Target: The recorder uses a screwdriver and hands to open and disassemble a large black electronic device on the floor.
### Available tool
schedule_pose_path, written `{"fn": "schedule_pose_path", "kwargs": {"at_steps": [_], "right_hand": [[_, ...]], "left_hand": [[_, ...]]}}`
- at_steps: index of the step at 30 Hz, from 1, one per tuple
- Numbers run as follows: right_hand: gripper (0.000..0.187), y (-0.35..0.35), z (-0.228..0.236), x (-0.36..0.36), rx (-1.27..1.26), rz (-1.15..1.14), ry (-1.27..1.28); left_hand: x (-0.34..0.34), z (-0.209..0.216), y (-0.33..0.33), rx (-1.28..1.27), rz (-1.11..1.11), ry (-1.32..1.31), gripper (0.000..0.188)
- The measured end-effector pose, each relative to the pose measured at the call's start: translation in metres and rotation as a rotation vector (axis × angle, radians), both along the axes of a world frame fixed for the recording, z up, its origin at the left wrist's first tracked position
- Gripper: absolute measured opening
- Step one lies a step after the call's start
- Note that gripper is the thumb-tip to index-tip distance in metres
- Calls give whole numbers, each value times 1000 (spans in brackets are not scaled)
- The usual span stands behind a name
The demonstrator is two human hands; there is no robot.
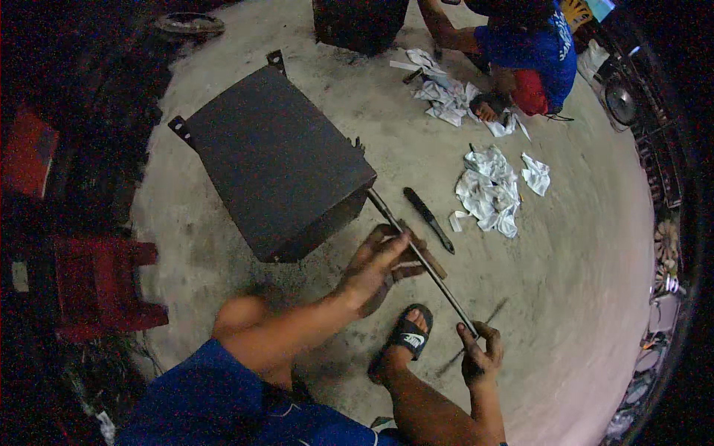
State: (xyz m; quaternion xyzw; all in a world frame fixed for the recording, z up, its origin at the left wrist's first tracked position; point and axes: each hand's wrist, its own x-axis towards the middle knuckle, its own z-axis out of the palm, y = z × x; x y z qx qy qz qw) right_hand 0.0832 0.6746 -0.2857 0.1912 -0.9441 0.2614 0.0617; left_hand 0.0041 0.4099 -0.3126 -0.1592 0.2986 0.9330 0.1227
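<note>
Left hand: your left hand (379, 260) sits near the middle, palm down, fingers (398, 239) curled over a thin rod.
Left forearm: it runs in from the lower left, past your bent knee, wrist straight.
Right hand: your right hand (480, 353) is nearer and further right, closed in a fist about the rod's near end.
Right forearm: it rises from the lower edge, almost upright.

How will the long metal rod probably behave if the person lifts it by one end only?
The rod looks straight between left hand and right hand, so probably stiff. It is thin and round, so it may roll on the concrete floor. Its far end meets the dark box; it might catch there.
</note>
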Motion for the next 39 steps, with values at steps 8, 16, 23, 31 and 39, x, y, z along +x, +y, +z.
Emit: {"fn": "schedule_pose_path", "kwargs": {"at_steps": [8,16,23,31,39], "right_hand": [[30,34,-22,9,-459,-371,220],[56,6,-11,11,-1262,-416,-1077],[19,14,0,9,-219,99,-111],[39,-10,59,-23,143,22,-26],[38,-64,112,-99,263,252,-759]], "left_hand": [[2,7,5,-43,4,-45,16],[4,5,8,125,-9,35,23],[19,-2,24,12,-29,-28,19],[21,-1,26,0,47,-101,20],[19,2,12,-12,-5,-62,30]]}}
